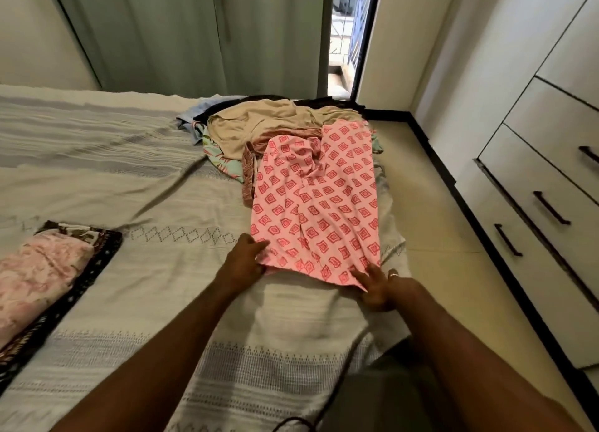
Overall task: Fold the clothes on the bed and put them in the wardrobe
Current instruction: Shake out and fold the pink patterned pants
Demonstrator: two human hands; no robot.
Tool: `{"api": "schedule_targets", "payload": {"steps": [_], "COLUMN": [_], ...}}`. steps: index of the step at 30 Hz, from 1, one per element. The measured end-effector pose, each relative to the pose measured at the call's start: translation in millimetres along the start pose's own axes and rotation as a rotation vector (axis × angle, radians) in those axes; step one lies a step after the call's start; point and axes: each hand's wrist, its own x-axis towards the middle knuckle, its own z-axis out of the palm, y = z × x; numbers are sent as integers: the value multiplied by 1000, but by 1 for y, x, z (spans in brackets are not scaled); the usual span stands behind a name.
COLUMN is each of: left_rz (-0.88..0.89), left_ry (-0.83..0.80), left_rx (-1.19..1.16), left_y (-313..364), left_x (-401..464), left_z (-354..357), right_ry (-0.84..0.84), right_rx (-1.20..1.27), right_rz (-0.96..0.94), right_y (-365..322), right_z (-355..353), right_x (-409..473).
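While the pink cotton garment with the red diamond print (311,211) lies flat near the bed's (155,204) right edge, its long axis runs straight away from the person toward the heaped clothes (259,126). Left hand (244,258) pinches the near left corner; right hand (377,287) presses fingers on the near right corner, equally close.

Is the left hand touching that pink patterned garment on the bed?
Touching. In the head view, the left hand pinches the near left corner of the pink patterned garment, its fingers overlapping the fabric's edge.
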Motion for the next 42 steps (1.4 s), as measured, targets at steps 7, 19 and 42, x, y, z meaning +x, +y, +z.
{"api": "schedule_targets", "payload": {"steps": [7,19,42], "left_rz": [41,407,434], "left_ry": [87,-160,-722], "left_rx": [117,595,255], "left_y": [-2,-8,3], "left_x": [-30,-4,-65], "left_z": [12,-5,-63], "right_ry": [46,61,-465], "right_rx": [-27,-70,-219], "right_rz": [-89,-253,-299], "right_y": [3,2,-44], "right_z": [-23,-20,-27], "right_x": [-18,-30,-71]}}
